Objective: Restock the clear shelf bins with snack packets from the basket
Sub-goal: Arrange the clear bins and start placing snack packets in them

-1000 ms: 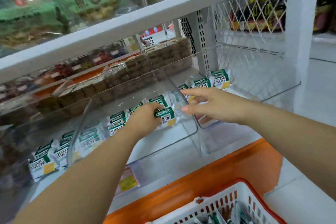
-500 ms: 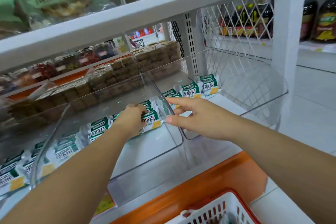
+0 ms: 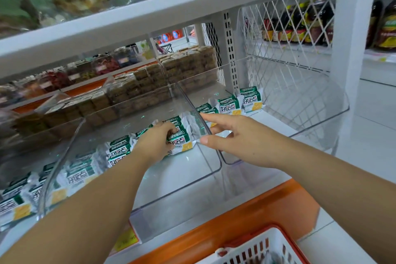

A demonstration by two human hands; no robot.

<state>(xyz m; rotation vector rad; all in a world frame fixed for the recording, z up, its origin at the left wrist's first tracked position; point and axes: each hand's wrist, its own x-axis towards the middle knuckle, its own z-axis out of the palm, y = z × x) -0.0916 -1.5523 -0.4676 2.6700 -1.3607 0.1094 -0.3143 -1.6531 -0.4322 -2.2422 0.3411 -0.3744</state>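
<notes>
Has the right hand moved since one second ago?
No. The right hand remains at the same place on the clear bin wall.

A white shelf board point(image 3: 171, 13) runs overhead across a white metal shelving unit, carried by a perforated upright point(image 3: 230, 53) at the back and a broad white corner post point(image 3: 353, 38) on the right. A diamond-mesh side panel point(image 3: 287, 34) closes the end. Through it, dark bottles point(image 3: 300, 23) stand on a neighbouring shelf. An orange plinth point(image 3: 246, 218) edges the base above a pale tiled floor point(image 3: 372, 135). Behind, brown wrapped bars point(image 3: 186, 66) are stacked in even, bright light.
</notes>
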